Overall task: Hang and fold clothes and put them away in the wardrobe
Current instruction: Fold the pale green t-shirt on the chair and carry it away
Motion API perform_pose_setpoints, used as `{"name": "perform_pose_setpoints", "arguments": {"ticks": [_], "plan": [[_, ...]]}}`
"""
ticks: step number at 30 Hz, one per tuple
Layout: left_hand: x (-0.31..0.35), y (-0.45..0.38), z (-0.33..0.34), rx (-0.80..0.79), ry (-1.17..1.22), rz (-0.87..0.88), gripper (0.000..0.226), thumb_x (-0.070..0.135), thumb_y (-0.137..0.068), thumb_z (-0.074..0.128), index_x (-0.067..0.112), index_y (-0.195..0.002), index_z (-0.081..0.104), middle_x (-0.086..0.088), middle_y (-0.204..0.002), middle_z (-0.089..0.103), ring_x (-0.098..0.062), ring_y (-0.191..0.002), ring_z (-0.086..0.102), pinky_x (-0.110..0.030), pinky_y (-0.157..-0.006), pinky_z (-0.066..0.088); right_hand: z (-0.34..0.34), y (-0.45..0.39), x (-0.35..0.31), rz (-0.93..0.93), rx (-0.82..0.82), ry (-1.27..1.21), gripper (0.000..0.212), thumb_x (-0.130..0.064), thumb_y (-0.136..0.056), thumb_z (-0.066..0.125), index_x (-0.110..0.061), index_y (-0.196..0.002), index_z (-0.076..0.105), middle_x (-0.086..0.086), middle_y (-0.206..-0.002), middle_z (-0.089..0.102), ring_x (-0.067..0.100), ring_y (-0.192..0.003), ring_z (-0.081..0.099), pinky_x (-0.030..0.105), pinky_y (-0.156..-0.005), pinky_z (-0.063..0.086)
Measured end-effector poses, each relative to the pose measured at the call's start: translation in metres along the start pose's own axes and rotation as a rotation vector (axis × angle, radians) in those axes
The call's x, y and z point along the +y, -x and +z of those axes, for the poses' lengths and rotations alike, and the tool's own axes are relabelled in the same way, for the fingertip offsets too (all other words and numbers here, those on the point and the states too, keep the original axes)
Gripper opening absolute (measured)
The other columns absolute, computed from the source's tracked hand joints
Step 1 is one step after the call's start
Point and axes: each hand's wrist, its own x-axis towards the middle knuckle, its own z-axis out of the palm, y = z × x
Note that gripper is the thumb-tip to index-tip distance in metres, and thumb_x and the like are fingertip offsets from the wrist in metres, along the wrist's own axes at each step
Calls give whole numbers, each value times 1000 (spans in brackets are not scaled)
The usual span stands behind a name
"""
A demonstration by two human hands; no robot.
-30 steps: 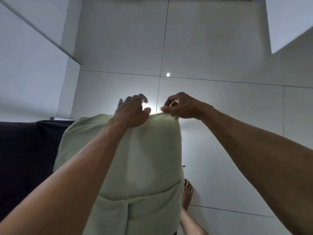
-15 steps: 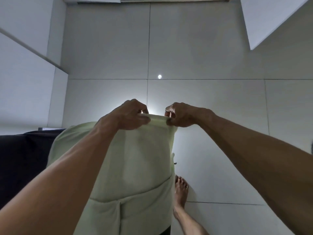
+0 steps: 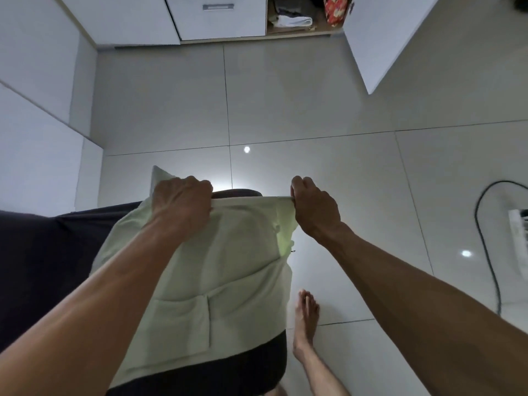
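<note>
A home bedroom: glossy tiled floor point(image 3: 314, 110), a white wardrobe point(image 3: 217, 18) at the far side with its door point(image 3: 383, 38) open on folded clothes point(image 3: 294, 21).

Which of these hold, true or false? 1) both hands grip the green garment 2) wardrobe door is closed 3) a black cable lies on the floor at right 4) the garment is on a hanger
1) True: left hand and right hand grip the top edge of the pale green garment.
2) False: the wardrobe door stands open, folded clothes visible inside.
3) True: black cable on the tiled floor.
4) False: no hanger shows; hands alone hold it.
</note>
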Motion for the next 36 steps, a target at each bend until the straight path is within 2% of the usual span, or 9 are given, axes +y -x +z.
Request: {"name": "perform_pose_setpoints", "arguments": {"ticks": [3,7,12,18,21,25,28,32,36], "plan": [[9,32,10,-92,-39,-60,17,21,-92,50,25,-100,65,3,-84,58,-24,-88,63,-31,-71,39,14,36,-1,97,-11,-23,28,3,-91,40,-9,-115,46,10,-105,53,33,-64,48,35,-58,35],[17,63,33,-160,-67,-147,27,11,-94,46,24,-108,66,2,-100,67,-23,-97,67,-33,-70,43,37,76,-9,169,-113,-22,29,1,-88,47,-8,-116,45,8,-109,56,36,-83,62,35,-63,38],[21,90,74,15,-16,-217,25,14,-88,49,22,-110,58,2,-87,66,-21,-86,67,-37,-84,45,69,90,-23,170,-94,-82,30,-2,-84,50,-11,-112,44,4,-108,50,22,-80,38,32,-56,35],[17,117,91,205,65,-262,29,0,-81,62,15,-105,65,-2,-73,66,-30,-59,64,-31,-51,37,70,90,-28,133,45,-143,28,3,-85,43,-10,-109,46,6,-99,53,26,-74,40,31,-52,32],[14,129,94,270,53,-285,25,-5,-78,65,11,-96,68,-7,-82,60,-31,-68,61,-32,-46,37,64,94,-25,119,4,-40,35,-1,-83,48,-11,-116,47,6,-109,51,27,-83,44,30,-50,27],[33,149,102,47,47,-367,21,12,-92,53,23,-106,63,5,-105,53,-19,-98,56,-32,-55,41,58,113,-32,41,-255,109,52,-8,-80,59,-15,-129,42,5,-125,46,29,-114,46,36,-67,41],[43,160,106,12,89,-421,24,13,-93,54,24,-112,61,6,-109,54,-18,-103,55,-31,-59,42,54,125,-53,-79,-153,39,49,-10,-76,58,-16,-124,46,5,-118,51,29,-109,49,40,-76,47],[47,174,108,-3,190,-452,22,16,-89,56,24,-109,59,6,-104,56,-18,-98,56,-30,-60,44,56,130,-89,-325,8,-49,43,-9,-68,63,-17,-109,58,3,-104,57,26,-94,55,41,-73,52],[39,183,108,-35,379,-440,16,34,-83,58,25,-97,57,4,-98,59,-19,-88,59,-33,-69,48,56,125,-123,-475,-68,-23,41,-15,-69,63,-21,-109,58,2,-102,57,24,-94,53,40,-76,50]]}}
